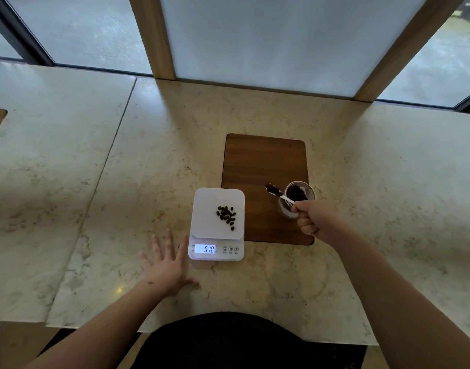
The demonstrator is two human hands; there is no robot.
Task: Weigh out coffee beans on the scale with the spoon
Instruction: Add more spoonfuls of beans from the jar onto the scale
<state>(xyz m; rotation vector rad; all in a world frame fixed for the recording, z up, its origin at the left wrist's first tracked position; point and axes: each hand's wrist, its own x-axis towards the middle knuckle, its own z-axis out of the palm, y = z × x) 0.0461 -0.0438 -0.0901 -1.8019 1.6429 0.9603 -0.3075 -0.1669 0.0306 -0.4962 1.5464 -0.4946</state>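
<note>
While a person stands at a pale marble counter (138, 161), the left hand (166, 265) lies flat on the stone with fingers spread apart, gripping nothing, its fingertips just beside the lower left corner of a white digital scale (216, 225). A small heap of coffee beans (226, 214) sits on the right half of the scale's platform, and the lit display (205, 249) reads 0.10. Right of the scale, and partly under its far right corner, a dark wooden board (263, 161) lies set into the counter. A clear cup (299, 194) holding more beans stands on the board's near right part. The right hand (312, 218) is closed around the handle of a spoon (278, 194), whose loaded bowl hangs over the board, between cup and scale and just left of the cup's rim. Frosted window panels framed in wood run along the far edge of the counter.
</note>
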